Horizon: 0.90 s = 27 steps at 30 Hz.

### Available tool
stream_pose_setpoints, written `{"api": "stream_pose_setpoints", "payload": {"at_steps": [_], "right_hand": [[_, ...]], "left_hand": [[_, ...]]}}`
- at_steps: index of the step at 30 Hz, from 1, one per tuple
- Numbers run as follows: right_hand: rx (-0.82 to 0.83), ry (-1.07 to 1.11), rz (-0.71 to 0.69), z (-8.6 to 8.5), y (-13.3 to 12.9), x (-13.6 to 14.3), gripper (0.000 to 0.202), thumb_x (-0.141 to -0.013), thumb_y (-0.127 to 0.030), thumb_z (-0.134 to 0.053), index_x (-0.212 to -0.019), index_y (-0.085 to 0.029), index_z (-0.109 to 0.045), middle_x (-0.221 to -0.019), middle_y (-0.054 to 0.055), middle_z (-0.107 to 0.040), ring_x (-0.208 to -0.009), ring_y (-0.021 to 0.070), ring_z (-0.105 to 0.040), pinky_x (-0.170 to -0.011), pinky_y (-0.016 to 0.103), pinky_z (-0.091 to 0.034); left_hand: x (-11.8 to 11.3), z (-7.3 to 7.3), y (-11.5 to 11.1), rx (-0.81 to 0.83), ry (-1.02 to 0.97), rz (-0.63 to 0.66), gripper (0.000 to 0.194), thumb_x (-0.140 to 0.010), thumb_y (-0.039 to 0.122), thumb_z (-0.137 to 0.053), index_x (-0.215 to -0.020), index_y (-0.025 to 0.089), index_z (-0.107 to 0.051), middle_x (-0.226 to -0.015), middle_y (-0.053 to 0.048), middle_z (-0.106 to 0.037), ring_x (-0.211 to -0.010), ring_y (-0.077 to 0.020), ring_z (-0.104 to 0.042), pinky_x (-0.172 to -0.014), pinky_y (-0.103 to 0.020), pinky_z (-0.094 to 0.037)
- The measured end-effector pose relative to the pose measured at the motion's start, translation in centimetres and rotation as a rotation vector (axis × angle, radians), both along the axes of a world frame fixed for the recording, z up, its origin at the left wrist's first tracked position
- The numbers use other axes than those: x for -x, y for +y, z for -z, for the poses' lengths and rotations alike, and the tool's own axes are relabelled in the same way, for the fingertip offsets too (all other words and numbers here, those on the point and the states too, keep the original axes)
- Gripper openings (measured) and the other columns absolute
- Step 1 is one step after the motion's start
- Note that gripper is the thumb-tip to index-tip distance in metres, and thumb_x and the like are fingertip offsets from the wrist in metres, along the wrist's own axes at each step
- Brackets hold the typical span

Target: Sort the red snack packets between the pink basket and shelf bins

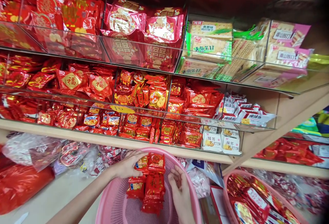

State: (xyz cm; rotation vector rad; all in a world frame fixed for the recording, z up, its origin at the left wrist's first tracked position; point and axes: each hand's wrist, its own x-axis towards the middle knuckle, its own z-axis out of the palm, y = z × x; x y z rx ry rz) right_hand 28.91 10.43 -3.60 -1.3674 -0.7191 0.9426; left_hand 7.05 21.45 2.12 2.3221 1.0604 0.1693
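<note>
Several red snack packets (155,184) are bunched together inside a pink plastic basket (194,201), below the lowest shelf. My left hand (128,164) reaches in from the left, thumb and fingers around a small red packet (142,164) at the top of the bunch. To the right of the bunch is my right hand (180,189), its fingers loosely curled and apart, with nothing visible in them. A small gap separates it from the packets.
Shelves with clear dividers hold red packets (123,50), green-edged crackers (209,49) and white packets (212,141). A yellow price tag (122,108) hangs in front. Another pink basket (226,183) of packets stands at right; a red bag (23,186) lies left.
</note>
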Motion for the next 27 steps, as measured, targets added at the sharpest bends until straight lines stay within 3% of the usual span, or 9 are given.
{"api": "stream_pose_setpoints", "payload": {"at_steps": [5,9,13,19,27], "right_hand": [[0.016,0.048,-0.022,-0.2,0.7,0.1,0.046,-0.069,-0.047,-0.069,-0.104,-0.020,-0.056,-0.108,0.008,-0.066,-0.103,0.0239,-0.061,-0.095,0.040,-0.045],[0.029,0.060,-0.002,-0.2,0.7,0.1,0.043,-0.067,-0.046,-0.070,-0.100,-0.021,-0.057,-0.106,0.007,-0.067,-0.102,0.0236,-0.062,-0.092,0.038,-0.047],[0.023,0.045,0.010,0.6,0.8,-0.2,0.041,-0.068,-0.045,-0.069,-0.100,-0.021,-0.058,-0.105,0.007,-0.068,-0.101,0.0227,-0.062,-0.094,0.038,-0.046],[0.025,0.049,0.011,1.6,1.1,-0.4,0.047,-0.066,-0.045,-0.070,-0.104,-0.019,-0.057,-0.108,0.009,-0.068,-0.101,0.0225,-0.063,-0.090,0.036,-0.049],[0.046,0.041,0.024,1.9,1.0,-0.6,0.048,-0.065,-0.042,-0.069,-0.105,-0.018,-0.058,-0.111,0.011,-0.067,-0.105,0.0235,-0.062,-0.089,0.034,-0.051]], "left_hand": [[0.0,0.6,0.1,-0.016,-0.021,-0.004,0.074,-0.071,0.033,-0.067,-0.139,0.026,-0.040,-0.145,-0.009,-0.041,-0.134,-0.0296,-0.034,-0.110,-0.047,-0.025],[0.1,0.7,-0.3,-0.031,-0.046,-0.015,0.078,-0.074,0.042,-0.066,-0.143,0.026,-0.033,-0.151,-0.010,-0.031,-0.138,-0.0299,-0.027,-0.111,-0.048,-0.024],[0.4,1.3,-1.0,-0.072,-0.037,-0.024,0.068,-0.087,0.054,-0.048,-0.145,0.025,-0.028,-0.153,-0.009,-0.027,-0.140,-0.0272,-0.023,-0.113,-0.048,-0.019],[0.8,3.2,-1.4,-0.225,0.008,0.008,0.058,-0.095,0.050,-0.033,-0.147,0.029,-0.017,-0.153,-0.004,-0.025,-0.141,-0.0245,-0.021,-0.114,-0.049,-0.017],[0.9,3.6,-1.0,-0.285,0.049,0.021,0.059,-0.094,0.051,-0.034,-0.147,0.031,-0.018,-0.153,-0.004,-0.026,-0.140,-0.0242,-0.024,-0.113,-0.050,-0.021]]}}
